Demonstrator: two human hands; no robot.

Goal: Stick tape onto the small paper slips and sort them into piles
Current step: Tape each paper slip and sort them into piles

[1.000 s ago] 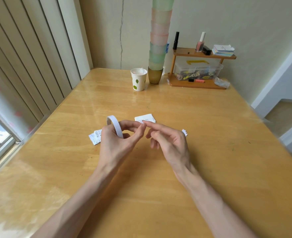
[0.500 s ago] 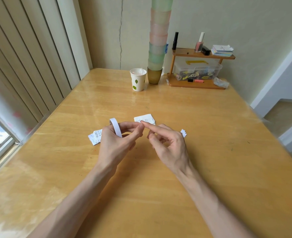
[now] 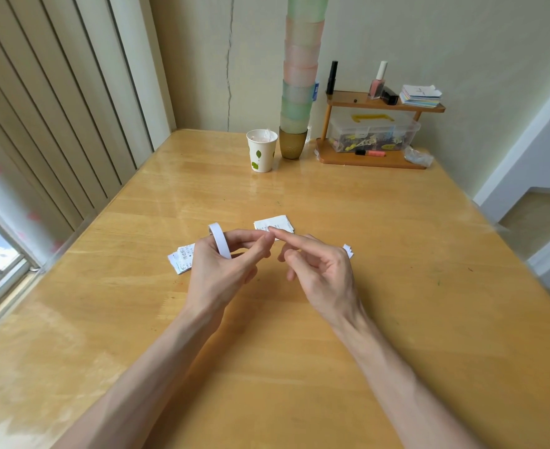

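Note:
My left hand [image 3: 225, 264] holds a white tape roll [image 3: 219, 239] upright above the middle of the wooden table [image 3: 396, 319], fingers curled round it. My right hand [image 3: 319, 270] is beside it, its index finger stretched toward the left fingertips, the other fingers loosely curled; whether it holds a bit of tape I cannot tell. A pile of printed paper slips [image 3: 181, 259] lies left of the left hand, partly hidden by it. Another pile of slips [image 3: 275, 223] lies just beyond the fingertips. A small slip [image 3: 348, 250] peeks out behind the right hand.
At the table's far edge stand a paper cup [image 3: 262, 150], a tall stack of pastel cups [image 3: 299, 92] and a small wooden shelf [image 3: 374, 157] with a clear box and small bottles. Blinds and a window run along the left.
The right hand's index finger has drawn slightly away from the left fingertips and moved right. The left hand and the roll stay almost still.

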